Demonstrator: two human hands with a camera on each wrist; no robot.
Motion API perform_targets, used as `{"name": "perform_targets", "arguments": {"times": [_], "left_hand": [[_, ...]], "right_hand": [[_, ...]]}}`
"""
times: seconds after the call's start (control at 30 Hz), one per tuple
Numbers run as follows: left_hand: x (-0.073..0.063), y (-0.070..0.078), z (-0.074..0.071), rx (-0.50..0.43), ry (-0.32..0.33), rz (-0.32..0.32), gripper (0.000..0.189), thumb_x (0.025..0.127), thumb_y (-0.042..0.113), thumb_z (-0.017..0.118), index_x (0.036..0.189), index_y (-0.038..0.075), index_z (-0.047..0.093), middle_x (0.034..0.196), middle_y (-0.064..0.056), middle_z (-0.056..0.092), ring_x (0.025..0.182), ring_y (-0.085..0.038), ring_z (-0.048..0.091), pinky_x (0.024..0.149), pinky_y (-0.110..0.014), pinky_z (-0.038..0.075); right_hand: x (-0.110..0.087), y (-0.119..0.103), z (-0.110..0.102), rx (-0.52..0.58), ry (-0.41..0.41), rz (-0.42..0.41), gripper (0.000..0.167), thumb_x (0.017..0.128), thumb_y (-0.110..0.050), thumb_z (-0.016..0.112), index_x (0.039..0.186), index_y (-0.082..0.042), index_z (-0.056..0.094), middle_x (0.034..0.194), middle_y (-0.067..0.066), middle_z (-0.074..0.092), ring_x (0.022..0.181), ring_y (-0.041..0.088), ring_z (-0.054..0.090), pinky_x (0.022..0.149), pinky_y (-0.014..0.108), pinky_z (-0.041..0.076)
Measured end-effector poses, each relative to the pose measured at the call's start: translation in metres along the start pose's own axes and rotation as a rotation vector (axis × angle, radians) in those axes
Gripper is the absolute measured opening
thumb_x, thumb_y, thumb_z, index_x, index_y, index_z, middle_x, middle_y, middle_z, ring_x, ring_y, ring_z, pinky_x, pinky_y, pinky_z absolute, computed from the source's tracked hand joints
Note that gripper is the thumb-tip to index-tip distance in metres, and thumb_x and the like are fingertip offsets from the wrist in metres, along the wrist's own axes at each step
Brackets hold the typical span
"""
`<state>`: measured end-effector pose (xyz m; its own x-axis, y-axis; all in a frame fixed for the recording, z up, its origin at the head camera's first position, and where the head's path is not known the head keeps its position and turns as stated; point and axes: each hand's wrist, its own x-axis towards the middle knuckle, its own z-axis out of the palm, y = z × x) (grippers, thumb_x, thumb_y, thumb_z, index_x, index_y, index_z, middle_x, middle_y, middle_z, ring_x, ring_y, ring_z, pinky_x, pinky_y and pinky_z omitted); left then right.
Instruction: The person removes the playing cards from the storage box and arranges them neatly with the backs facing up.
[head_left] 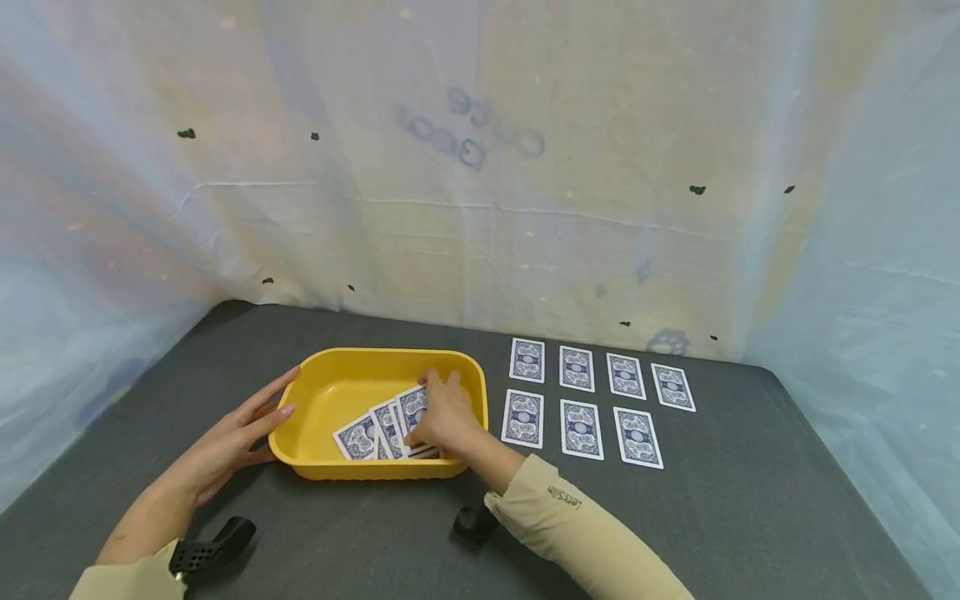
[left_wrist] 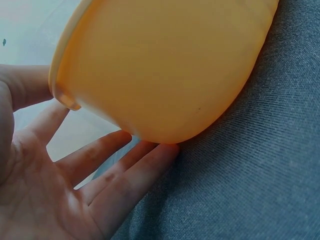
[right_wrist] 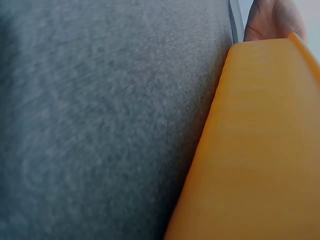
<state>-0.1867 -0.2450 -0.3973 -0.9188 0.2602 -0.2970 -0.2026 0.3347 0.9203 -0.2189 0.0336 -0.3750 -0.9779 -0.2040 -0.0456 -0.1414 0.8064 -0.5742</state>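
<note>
A yellow plastic tub stands on the dark table with several blue-backed playing cards fanned in its front right part. Inside it, my right hand grips a playing card at the top of the pile, thumb at the near end and fingers at the far end. My left hand touches the tub's left end, its fingers fairly straight. In the left wrist view the fingertips of the left hand meet the tub's outer wall. The right wrist view shows only the tub's outside, not the right fingers.
Right of the tub, playing cards lie face down in two rows, a far row and a near row. A pale sheet hangs behind the grey cloth-covered table. Black wrist straps sit near both forearms.
</note>
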Motion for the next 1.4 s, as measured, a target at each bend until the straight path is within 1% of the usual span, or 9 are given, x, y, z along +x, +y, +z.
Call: {"name": "perform_targets", "arguments": {"times": [0.13,0.33,0.47,0.63,0.9,1.0,1.17,1.27,1.4], "left_hand": [[0.000,0.000,0.000,0.004,0.000,0.001,0.068,0.102,0.043,0.041,0.153,0.039,-0.004,0.157,-0.027,0.006,0.140,-0.048,0.016,0.096,-0.064,0.041],[-0.001,0.000,0.000,0.008,-0.001,0.019,0.067,0.103,0.042,0.040,0.153,0.039,-0.004,0.157,-0.027,0.007,0.140,-0.049,0.018,0.095,-0.063,0.042],[-0.001,0.000,0.000,0.012,0.002,0.033,0.066,0.103,0.041,0.039,0.153,0.039,-0.004,0.156,-0.027,0.009,0.138,-0.049,0.021,0.094,-0.061,0.044],[-0.002,0.001,0.000,0.017,0.000,0.035,0.066,0.103,0.041,0.038,0.153,0.038,-0.005,0.156,-0.027,0.008,0.138,-0.049,0.022,0.093,-0.061,0.044],[-0.002,0.000,0.000,0.015,-0.005,0.036,0.066,0.104,0.041,0.038,0.153,0.038,-0.004,0.156,-0.027,0.008,0.140,-0.050,0.017,0.094,-0.062,0.043],[-0.001,0.000,0.000,0.021,-0.004,0.033,0.066,0.103,0.041,0.038,0.153,0.038,-0.004,0.157,-0.026,0.008,0.140,-0.050,0.017,0.094,-0.062,0.043],[-0.001,0.000,0.001,0.025,0.000,0.024,0.066,0.103,0.042,0.039,0.153,0.038,-0.004,0.156,-0.026,0.009,0.139,-0.049,0.020,0.094,-0.062,0.043],[-0.001,0.000,0.001,0.022,-0.001,0.019,0.067,0.103,0.042,0.039,0.153,0.039,-0.005,0.157,-0.026,0.008,0.140,-0.049,0.018,0.094,-0.062,0.043],[-0.001,-0.001,0.000,0.020,-0.004,0.020,0.067,0.103,0.042,0.039,0.153,0.038,-0.005,0.157,-0.027,0.007,0.140,-0.049,0.017,0.094,-0.063,0.043]], "right_hand": [[0.001,0.001,-0.002,0.028,0.038,0.007,0.073,0.060,-0.008,0.090,0.122,-0.006,0.052,0.106,0.016,0.047,0.085,0.027,0.052,0.079,0.035,0.048],[0.001,-0.003,-0.010,0.099,0.071,0.010,0.067,0.069,-0.004,0.083,0.127,-0.003,0.050,0.108,0.016,0.061,0.094,0.025,0.057,0.090,0.038,0.049],[0.000,-0.003,-0.017,0.177,0.071,0.030,0.067,0.073,-0.005,0.081,0.131,-0.005,0.048,0.112,0.015,0.063,0.095,0.022,0.059,0.086,0.035,0.052],[-0.001,0.000,-0.023,0.242,0.102,0.023,0.065,0.073,-0.007,0.082,0.130,-0.006,0.049,0.113,0.016,0.062,0.095,0.023,0.059,0.083,0.035,0.053],[-0.004,0.006,-0.027,0.317,0.150,0.037,0.064,0.074,-0.011,0.083,0.130,-0.009,0.050,0.115,0.016,0.063,0.103,0.028,0.060,0.091,0.043,0.051],[-0.005,0.008,-0.028,0.342,0.151,0.036,0.065,0.074,-0.012,0.083,0.130,-0.009,0.050,0.112,0.016,0.063,0.097,0.027,0.061,0.084,0.040,0.053],[-0.005,0.013,-0.032,0.416,0.148,0.025,0.066,0.074,-0.011,0.083,0.130,-0.008,0.049,0.097,0.012,0.062,0.078,0.019,0.060,0.066,0.030,0.054],[-0.005,0.015,-0.035,0.456,0.142,0.027,0.066,0.074,-0.010,0.082,0.131,-0.009,0.049,0.094,0.011,0.063,0.074,0.016,0.060,0.063,0.026,0.054],[-0.006,0.019,-0.039,0.478,0.143,0.041,0.066,0.075,-0.010,0.082,0.132,-0.008,0.049,0.098,0.012,0.063,0.077,0.017,0.060,0.066,0.027,0.054]]}}
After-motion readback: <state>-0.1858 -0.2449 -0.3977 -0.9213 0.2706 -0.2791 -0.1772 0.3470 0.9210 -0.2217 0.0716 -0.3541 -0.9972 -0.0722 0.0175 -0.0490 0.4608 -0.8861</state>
